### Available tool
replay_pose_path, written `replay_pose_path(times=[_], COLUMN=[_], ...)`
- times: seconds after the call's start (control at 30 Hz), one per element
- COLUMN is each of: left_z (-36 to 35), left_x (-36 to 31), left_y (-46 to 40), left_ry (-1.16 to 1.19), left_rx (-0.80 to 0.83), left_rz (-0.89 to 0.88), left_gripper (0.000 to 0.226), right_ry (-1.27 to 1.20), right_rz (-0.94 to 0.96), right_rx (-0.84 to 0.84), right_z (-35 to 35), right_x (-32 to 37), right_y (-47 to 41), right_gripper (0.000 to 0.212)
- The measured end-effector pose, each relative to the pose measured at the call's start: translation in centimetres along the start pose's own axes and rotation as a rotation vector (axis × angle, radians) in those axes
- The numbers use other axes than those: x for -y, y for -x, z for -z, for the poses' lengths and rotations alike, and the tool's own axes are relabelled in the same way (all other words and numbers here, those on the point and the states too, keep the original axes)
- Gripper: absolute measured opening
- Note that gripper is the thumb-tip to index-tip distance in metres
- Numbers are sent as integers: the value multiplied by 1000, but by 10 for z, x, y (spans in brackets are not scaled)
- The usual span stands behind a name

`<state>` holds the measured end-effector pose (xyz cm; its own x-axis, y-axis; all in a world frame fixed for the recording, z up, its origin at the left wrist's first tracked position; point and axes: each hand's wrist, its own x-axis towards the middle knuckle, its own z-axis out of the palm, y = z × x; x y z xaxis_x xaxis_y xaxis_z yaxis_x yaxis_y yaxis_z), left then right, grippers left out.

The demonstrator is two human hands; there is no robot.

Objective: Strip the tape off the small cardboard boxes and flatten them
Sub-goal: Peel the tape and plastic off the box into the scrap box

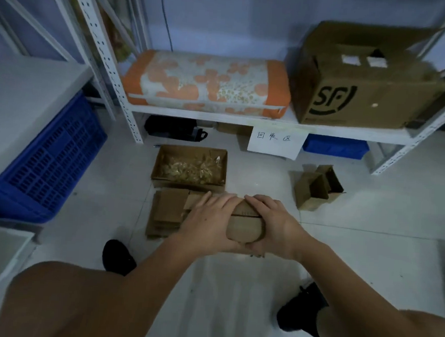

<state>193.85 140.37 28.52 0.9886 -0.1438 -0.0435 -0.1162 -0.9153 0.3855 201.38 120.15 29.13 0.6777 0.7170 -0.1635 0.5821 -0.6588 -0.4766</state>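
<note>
Both hands — left hand (208, 220), right hand (273, 223) — clasp a small brown cardboard box (243, 226) between them, fingers curled over its top edge.

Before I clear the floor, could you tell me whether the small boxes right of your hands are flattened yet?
Not flattened. The small boxes still stand up with open flaps; the flat pile lies left.

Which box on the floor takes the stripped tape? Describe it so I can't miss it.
Find the white shelf carrying the orange floral cushion. On the floor just before it sits an open shallow box. Unlike the flattened cardboard stack nearer the hands, it holds crumpled tape.
</note>
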Motion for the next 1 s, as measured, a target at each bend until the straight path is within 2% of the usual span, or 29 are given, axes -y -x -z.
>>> replay_pose_path(times=[0.07,0.17,0.33,0.4,0.5,0.63,0.83,0.9,1.0], left_z=[2,7,9,6,-4,-10,34,42,41], left_x=[-14,-30,-54,-60,-68,-73,-73,-67,-56], left_y=[17,41,71,80,92,99,96,94,94], left_ry=[-42,-75,-10,-8,-25,26,202,193,197], left_rx=[-62,-196,-455,-519,-557,-471,-127,-35,49], left_rz=[-51,-116,-212,-282,-366,-368,-60,0,70], left_gripper=[98,72,32,27,33,35,44,61,101], right_ry=[-38,-114,-176,-147,-147,-154,-139,-144,-158], right_rz=[-14,-53,-72,-74,-96,-110,-77,-58,-15], right_rx=[-58,-130,-239,-277,-346,-347,-344,-351,-338], right_z=[6,15,23,26,31,34,33,33,32], right_x=[4,10,10,6,-7,-17,-18,-16,-11], right_y=[23,51,89,99,110,120,127,128,129], right_gripper=[113,109,96,93,93,94,89,89,93])
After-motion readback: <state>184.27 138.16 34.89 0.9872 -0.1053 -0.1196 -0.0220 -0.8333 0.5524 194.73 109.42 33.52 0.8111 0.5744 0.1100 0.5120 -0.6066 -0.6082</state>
